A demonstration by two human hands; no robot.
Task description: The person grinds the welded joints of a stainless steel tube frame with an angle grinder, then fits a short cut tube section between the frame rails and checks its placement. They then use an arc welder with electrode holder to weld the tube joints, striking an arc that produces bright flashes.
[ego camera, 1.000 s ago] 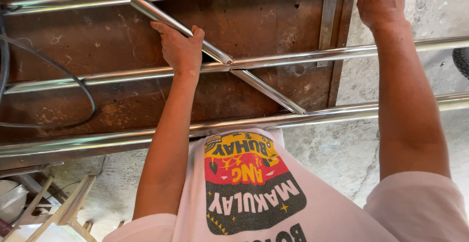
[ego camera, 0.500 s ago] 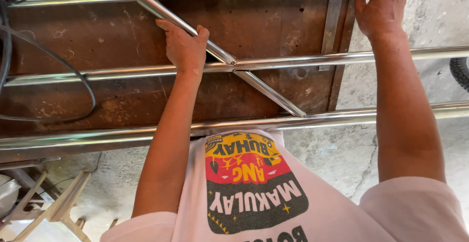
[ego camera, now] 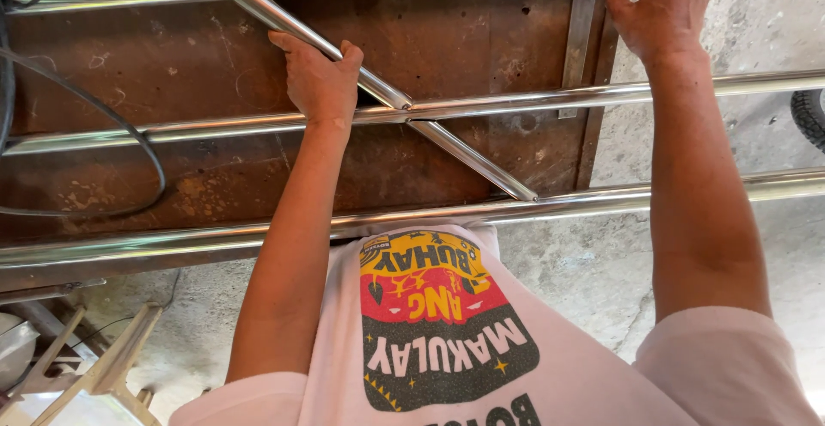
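Note:
A shiny steel tube [ego camera: 464, 147] lies diagonally across a frame of long horizontal steel tubes [ego camera: 533, 99] on a rusty brown metal table [ego camera: 198, 65]. My left hand [ego camera: 320, 82] grips the upper part of the diagonal tube, fingers curled over it. My right hand [ego camera: 666, 5] rests on the far horizontal tube at the top right, next to a short upright steel bar [ego camera: 580, 30], its fingers partly out of frame. The nearest horizontal tube [ego camera: 215, 237] runs in front of my chest.
A black cable [ego camera: 142, 142] loops over the table's left side. Bare concrete floor [ego camera: 593, 271] shows below and to the right. A wooden stand [ego camera: 103, 374] and a white object sit at the bottom left. Part of a black tyre [ego camera: 809, 116] is at the right edge.
The view has shifted slightly, so the frame and hands sit a little higher and more to the left. Both hands stay on the same tubes.

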